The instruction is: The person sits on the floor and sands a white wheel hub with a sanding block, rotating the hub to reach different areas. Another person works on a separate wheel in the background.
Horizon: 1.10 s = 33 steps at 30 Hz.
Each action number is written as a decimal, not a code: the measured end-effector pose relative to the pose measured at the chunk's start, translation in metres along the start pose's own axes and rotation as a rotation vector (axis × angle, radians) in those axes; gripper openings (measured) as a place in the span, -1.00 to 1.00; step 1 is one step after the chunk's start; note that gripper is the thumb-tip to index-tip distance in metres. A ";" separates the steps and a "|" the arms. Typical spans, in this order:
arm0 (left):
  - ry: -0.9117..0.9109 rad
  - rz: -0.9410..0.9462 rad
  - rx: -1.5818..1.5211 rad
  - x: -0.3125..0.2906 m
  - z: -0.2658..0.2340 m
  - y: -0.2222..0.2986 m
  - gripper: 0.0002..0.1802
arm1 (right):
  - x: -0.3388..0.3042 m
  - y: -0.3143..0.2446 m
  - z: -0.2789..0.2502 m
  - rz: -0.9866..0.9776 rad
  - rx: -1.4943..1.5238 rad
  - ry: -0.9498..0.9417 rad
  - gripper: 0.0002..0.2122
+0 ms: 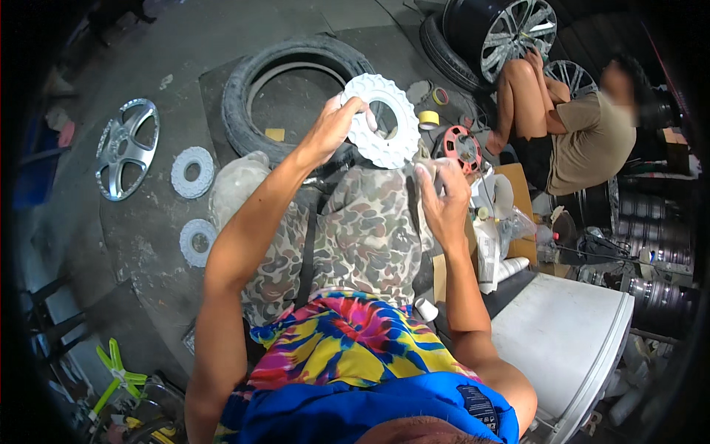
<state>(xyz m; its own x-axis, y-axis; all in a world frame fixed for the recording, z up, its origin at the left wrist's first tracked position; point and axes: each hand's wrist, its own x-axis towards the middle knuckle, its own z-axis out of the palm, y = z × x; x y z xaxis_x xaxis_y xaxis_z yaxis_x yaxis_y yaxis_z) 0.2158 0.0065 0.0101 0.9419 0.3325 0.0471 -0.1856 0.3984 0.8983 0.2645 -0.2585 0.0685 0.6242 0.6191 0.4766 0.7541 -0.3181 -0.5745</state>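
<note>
My left hand (336, 126) grips the near-left rim of a white ring (388, 152) with a scalloped edge and a round hole in its middle. It is held up, tilted, above my knees. Just below and to the right of the ring is my right hand (447, 196), its thumb and fingers drawn together. A small greyish bit shows at those fingertips, too unclear to name. Camouflage trousers (370, 229) cover my legs beneath both hands.
Two similar pale rings, one farther (207, 174) and one nearer (186, 248), lie on the floor at left, by a silver spoked wheel piece (122, 148). A tyre (237, 103) lies ahead. Yellow tape (428, 120) and a red reel (448, 148) sit right, near a seated person (592, 140) touching a wheel.
</note>
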 end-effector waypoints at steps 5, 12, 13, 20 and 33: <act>0.028 -0.166 -0.044 -0.004 0.018 -0.012 -0.60 | -0.030 -0.025 -0.004 -0.008 -0.060 -0.037 -0.76; 0.062 -0.148 0.085 -0.007 0.026 -0.017 -0.63 | -0.027 -0.046 0.017 -0.062 -0.105 -0.132 -0.84; 0.069 -0.135 0.097 -0.007 0.025 -0.018 -0.64 | -0.023 -0.048 0.013 -0.027 -0.023 -0.167 -0.85; 0.054 -0.082 0.179 -0.012 0.030 -0.009 -0.63 | -0.004 -0.034 0.009 -0.051 0.082 -0.114 -0.88; 0.107 -0.035 0.182 -0.003 0.029 -0.016 -0.59 | 0.007 -0.017 0.019 -0.251 -0.006 -0.196 -0.84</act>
<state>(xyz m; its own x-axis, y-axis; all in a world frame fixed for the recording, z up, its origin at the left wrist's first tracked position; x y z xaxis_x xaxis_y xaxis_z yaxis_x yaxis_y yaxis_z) 0.2240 -0.0260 0.0079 0.9102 0.4135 -0.0235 -0.0905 0.2538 0.9630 0.2520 -0.2355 0.0689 0.3675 0.8052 0.4654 0.8814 -0.1417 -0.4507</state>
